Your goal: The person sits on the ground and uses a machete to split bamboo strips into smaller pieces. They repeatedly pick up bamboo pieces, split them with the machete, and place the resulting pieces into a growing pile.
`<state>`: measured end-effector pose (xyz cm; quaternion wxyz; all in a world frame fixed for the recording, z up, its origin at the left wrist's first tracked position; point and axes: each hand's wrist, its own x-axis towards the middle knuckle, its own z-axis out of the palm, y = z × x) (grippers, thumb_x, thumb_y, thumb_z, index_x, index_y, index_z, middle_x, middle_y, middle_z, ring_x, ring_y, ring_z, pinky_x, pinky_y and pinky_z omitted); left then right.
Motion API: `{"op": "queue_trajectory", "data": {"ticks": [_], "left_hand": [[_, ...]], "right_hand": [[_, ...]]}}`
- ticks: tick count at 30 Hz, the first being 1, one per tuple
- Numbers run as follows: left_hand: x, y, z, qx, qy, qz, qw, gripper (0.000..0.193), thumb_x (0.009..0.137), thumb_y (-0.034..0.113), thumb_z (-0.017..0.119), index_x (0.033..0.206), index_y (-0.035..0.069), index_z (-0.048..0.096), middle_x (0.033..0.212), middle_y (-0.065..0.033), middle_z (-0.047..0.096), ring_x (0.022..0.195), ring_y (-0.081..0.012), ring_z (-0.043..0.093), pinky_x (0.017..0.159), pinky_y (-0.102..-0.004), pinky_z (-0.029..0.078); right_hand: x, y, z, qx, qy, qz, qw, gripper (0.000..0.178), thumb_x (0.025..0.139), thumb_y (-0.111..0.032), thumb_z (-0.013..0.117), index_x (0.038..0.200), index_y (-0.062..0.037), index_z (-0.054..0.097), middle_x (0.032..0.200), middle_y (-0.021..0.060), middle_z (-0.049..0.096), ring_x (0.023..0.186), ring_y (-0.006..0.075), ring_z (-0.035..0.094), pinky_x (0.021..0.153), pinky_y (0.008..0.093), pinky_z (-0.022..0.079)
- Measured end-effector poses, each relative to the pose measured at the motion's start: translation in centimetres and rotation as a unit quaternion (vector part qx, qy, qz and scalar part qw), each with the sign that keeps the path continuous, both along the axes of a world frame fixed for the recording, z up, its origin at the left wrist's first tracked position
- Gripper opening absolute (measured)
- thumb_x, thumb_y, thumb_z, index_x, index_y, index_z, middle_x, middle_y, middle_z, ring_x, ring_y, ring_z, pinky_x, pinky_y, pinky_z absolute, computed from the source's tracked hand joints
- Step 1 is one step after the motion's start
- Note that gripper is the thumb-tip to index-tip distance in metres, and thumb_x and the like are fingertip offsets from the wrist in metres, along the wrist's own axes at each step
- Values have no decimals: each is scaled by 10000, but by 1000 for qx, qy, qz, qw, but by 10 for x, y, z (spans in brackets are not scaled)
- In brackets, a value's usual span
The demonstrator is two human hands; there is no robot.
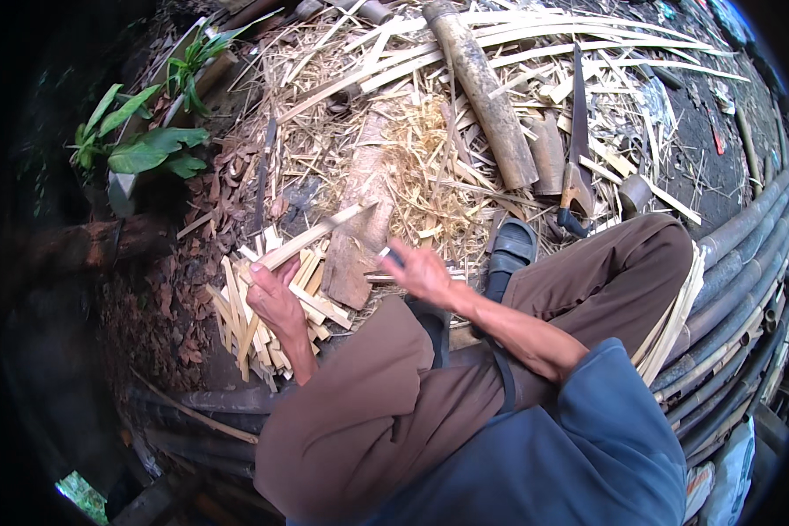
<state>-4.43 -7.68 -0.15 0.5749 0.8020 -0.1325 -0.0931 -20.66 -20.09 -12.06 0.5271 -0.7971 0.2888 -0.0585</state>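
My left hand (276, 302) is closed round the lower end of a pale split bamboo strip (305, 238). The strip slants up and to the right over a worn wooden block (349, 285). In my right hand (425, 279) is a knife (393, 258) with a dark handle; its blade is smeared by motion and lies by the strip's upper part. Whether the blade touches the strip, I cannot tell. Beneath and around my left hand lies a heap of short bamboo strips (237, 320).
Beyond the block are shavings (425, 175), a thick bamboo pole (486, 96), a handsaw (579, 123) and long split strips (535, 35). Bamboo poles (736, 237) line the right side. A leafy plant (149, 149) stands at the far left. My sandalled foot (510, 250) is right of the block.
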Motion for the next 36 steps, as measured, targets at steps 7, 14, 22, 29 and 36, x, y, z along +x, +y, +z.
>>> {"op": "queue_trajectory", "data": {"ticks": [7,14,22,29,36], "left_hand": [[-4,-17,10,43,-66,-29,996,569,1088,266,307,1081,-247,552,946,-306,659,883,-347,718,820,-392,635],[1,-9,6,34,-30,-27,999,572,1087,285,319,1065,-241,544,966,-309,646,872,-355,717,818,-402,636],[-7,-17,3,133,-76,-15,988,552,1089,241,308,1014,-229,588,870,-276,676,817,-317,733,790,-382,643],[-4,-28,-1,42,-70,-49,995,593,1091,266,298,984,-253,564,898,-286,665,838,-344,725,806,-394,639],[0,-19,-3,46,-81,-71,993,595,1089,270,293,1017,-253,569,901,-302,667,816,-347,726,788,-391,644]], "right_hand": [[-9,-37,-64,-12,114,-51,992,460,997,-478,492,1078,-39,602,738,236,667,705,421,674,621,515,524],[-14,-16,-48,-33,54,-50,997,419,985,-470,530,997,-52,542,649,221,633,595,426,637,561,527,506],[-16,-7,-13,-74,-147,42,986,382,973,-455,568,1040,-80,560,605,195,602,544,380,614,507,477,514],[-23,-12,11,30,32,19,999,393,985,-459,538,1052,-72,536,645,234,616,623,423,649,581,529,504],[-31,-19,-25,0,101,-51,994,462,997,-475,504,1027,-19,576,763,271,663,755,469,657,660,547,515]]}}
